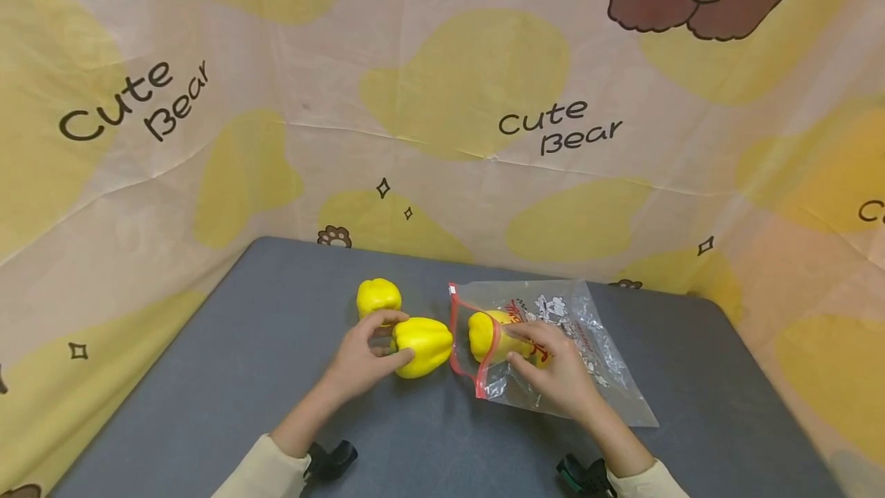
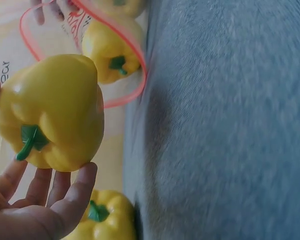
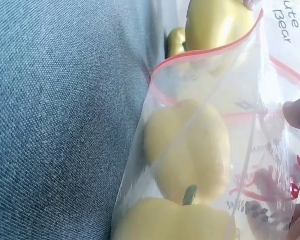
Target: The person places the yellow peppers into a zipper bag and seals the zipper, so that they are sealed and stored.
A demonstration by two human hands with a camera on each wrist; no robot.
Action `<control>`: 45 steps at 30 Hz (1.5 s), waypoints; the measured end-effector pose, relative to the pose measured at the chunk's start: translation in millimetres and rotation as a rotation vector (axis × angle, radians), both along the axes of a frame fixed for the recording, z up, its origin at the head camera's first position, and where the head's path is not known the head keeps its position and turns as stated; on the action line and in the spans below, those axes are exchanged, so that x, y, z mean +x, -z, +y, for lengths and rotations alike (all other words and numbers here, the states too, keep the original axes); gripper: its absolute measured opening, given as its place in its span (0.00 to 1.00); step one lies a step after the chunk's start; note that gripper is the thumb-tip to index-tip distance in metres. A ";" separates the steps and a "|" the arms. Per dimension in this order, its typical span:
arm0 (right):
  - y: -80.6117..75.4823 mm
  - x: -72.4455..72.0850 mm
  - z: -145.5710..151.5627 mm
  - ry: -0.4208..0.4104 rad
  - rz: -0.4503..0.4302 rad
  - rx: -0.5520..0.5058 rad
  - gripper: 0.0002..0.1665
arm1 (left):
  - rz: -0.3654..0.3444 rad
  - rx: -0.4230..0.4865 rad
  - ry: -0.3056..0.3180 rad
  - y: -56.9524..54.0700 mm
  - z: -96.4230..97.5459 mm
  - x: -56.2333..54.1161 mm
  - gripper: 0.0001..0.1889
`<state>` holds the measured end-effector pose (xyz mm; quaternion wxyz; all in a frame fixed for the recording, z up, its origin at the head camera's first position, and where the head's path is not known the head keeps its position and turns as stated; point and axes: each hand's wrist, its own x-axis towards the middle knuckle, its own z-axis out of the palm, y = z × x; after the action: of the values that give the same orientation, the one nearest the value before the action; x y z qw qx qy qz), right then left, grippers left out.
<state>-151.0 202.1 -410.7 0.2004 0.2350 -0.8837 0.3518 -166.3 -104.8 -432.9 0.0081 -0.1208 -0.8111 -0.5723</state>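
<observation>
My left hand (image 1: 366, 356) grips a yellow bell pepper (image 1: 425, 347) between thumb and fingers, just outside the mouth of a clear zip bag (image 1: 622, 375) with a red zip strip. In the left wrist view this bell pepper (image 2: 55, 110) shows its green stem toward the camera. Two more yellow bell peppers lie inside the bag; the right wrist view shows one bell pepper (image 3: 189, 150) nearer the mouth and a second bell pepper (image 3: 174, 222) deeper in. My right hand (image 1: 560, 367) pinches the bag's upper film, and the mouth gapes toward the left hand.
Another yellow bell pepper (image 1: 378, 297) sits on the grey table (image 1: 242, 375), behind the left hand. A patterned cloth (image 1: 442, 98) hangs behind the table and along its sides. Dark wrist straps (image 1: 332, 461) show near both cuffs.
</observation>
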 end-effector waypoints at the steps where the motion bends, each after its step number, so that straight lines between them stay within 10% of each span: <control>1: 0.0 0.0 -0.1 -0.001 0.004 -0.001 0.24 | -0.005 -0.002 0.001 0.7 1.6 -0.2 0.25; 45: 1.5 -2.3 -2.5 -0.028 0.013 0.000 0.23 | 0.004 0.081 0.095 21.6 57.0 -19.8 0.23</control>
<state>-153.3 199.6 -412.2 0.2013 0.2498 -0.8789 0.3530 -186.1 -47.8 -454.5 -0.0127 -0.1600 -0.7806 -0.6041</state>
